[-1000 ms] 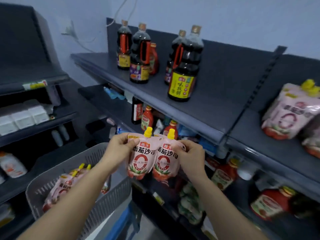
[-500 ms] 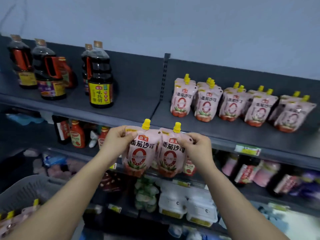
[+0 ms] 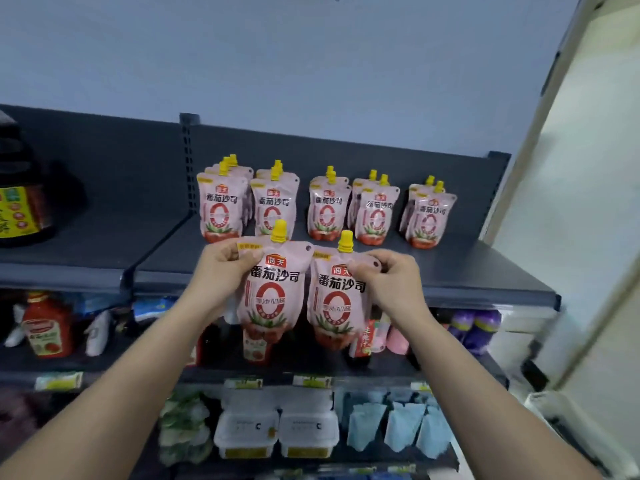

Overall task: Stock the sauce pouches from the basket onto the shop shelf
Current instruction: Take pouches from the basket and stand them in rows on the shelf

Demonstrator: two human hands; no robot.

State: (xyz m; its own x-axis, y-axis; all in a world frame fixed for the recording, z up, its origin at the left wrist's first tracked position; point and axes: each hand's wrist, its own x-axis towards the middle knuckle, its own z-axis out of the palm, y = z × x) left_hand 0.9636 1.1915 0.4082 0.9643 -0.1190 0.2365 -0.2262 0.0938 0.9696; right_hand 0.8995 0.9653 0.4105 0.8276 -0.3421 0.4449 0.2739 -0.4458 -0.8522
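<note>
Left hand [image 3: 225,263] grip pinches the top corner of one tomato sauce pouch [image 3: 268,299]; right hand [image 3: 393,284] grip pinches the top corner of a second pouch [image 3: 337,308]. Both pouches hang upright, side by side, before the top shelf [image 3: 485,271] edge. Five rows of matching pouches [image 3: 325,209] stand on it behind.

Two held pouches [image 3: 301,292] hang side by side before shelf [image 3: 485,271].

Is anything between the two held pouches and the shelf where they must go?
Nothing visible. The held pouches hang before the shelf edge; the stocked pouches stand further back, leaving its front strip bare.
</note>
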